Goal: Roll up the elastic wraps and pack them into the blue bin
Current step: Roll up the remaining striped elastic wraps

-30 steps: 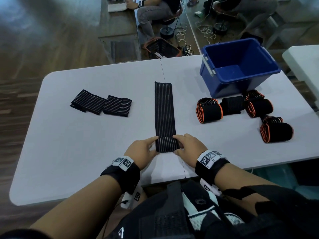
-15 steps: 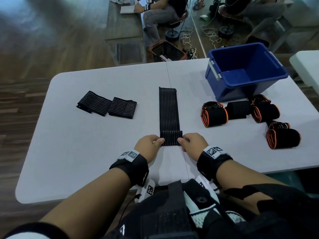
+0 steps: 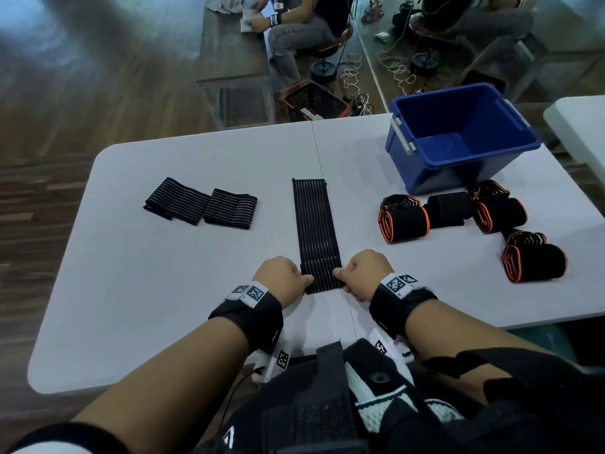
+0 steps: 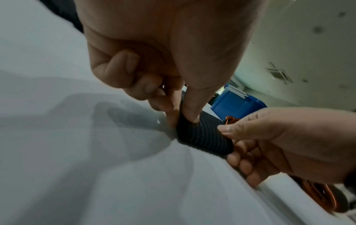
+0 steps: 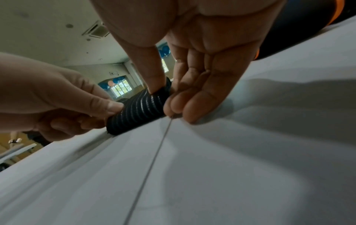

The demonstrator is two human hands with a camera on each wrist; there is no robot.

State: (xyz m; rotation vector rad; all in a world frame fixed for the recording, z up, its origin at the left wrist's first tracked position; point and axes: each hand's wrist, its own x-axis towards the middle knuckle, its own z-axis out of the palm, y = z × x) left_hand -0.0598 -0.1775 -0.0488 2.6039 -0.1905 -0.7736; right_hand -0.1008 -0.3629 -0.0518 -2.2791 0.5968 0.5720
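Note:
A black striped elastic wrap (image 3: 315, 224) lies flat lengthwise at the table's middle, its near end turned into a small roll (image 3: 322, 279) (image 4: 202, 135) (image 5: 136, 111). My left hand (image 3: 284, 280) pinches the roll's left end, thumb on top (image 4: 190, 112). My right hand (image 3: 364, 276) pinches the roll's right end with thumb and fingers (image 5: 179, 105). The blue bin (image 3: 458, 139) stands empty at the back right of the table.
Two folded striped wraps (image 3: 200, 204) lie at the left. Several rolled black-and-orange wraps (image 3: 458, 214) sit in front of the bin, one more (image 3: 535, 262) near the right edge. Beyond the white table (image 3: 163, 290) sit people, an orange basket (image 3: 312, 101) and cables.
Both hands have rolled the near end a little farther away from me, so the flat part of the wrap is shorter. The head view has shifted slightly.

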